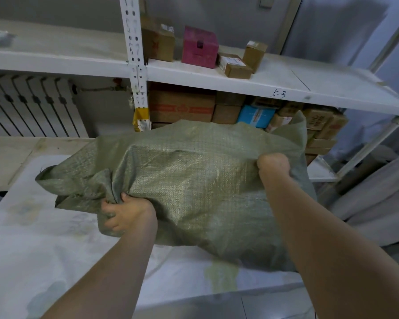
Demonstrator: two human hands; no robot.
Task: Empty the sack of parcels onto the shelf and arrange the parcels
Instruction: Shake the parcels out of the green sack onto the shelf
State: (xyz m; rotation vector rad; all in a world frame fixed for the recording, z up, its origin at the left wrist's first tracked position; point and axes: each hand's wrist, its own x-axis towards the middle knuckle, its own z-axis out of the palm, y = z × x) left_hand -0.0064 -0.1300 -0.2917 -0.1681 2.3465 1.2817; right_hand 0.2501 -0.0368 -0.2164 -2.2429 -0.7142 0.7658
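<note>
A bulging green woven sack (189, 178) lies across the white lower shelf board (55, 245) in front of me. My left hand (124, 214) grips a bunched fold of the sack at its near left side. My right hand (273, 164) clutches the sack's far right edge, fingers buried in the fabric. The parcels inside are hidden. On the upper shelf (286, 77) stand a pink box (199, 47) and three brown cardboard parcels (158, 40).
Behind the sack, the shelf level below the upper board is packed with several cardboard boxes (182, 107) and a blue box (255, 116). A perforated white upright (135, 54) divides the shelving. A radiator (30, 107) stands at left.
</note>
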